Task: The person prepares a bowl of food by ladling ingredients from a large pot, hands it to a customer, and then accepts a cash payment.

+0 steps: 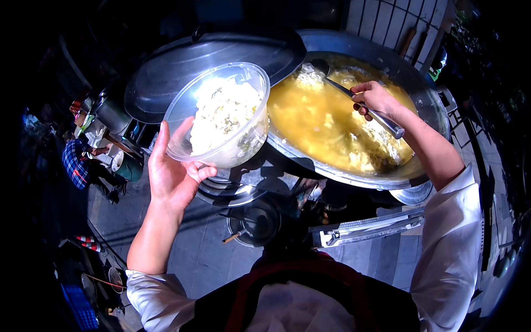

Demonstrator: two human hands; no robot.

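My left hand (176, 174) grips a clear plastic bowl (249, 147) by its side and underside, with the thumb up along the wall. Inside the bowl lies a pale, crumbly heap of food (226, 114) flecked with green; glare washes out part of it. My right hand (375, 99) is closed around the metal handle of a ladle (342, 88). The ladle's dark head rests at the far left of a wide metal pan (323, 166), beside a whitish lump. Yellow, cloudy broth (307, 114) with pale clumps fills much of the pan.
A big dark metal lid (215, 52) leans over the pan's left side. Below stands a dark pot (259, 224) with a wooden-handled utensil (231, 237). A person in a checked shirt (79, 159) bends near a green bucket (128, 168) at far left. A metal rail (369, 228) runs before me.
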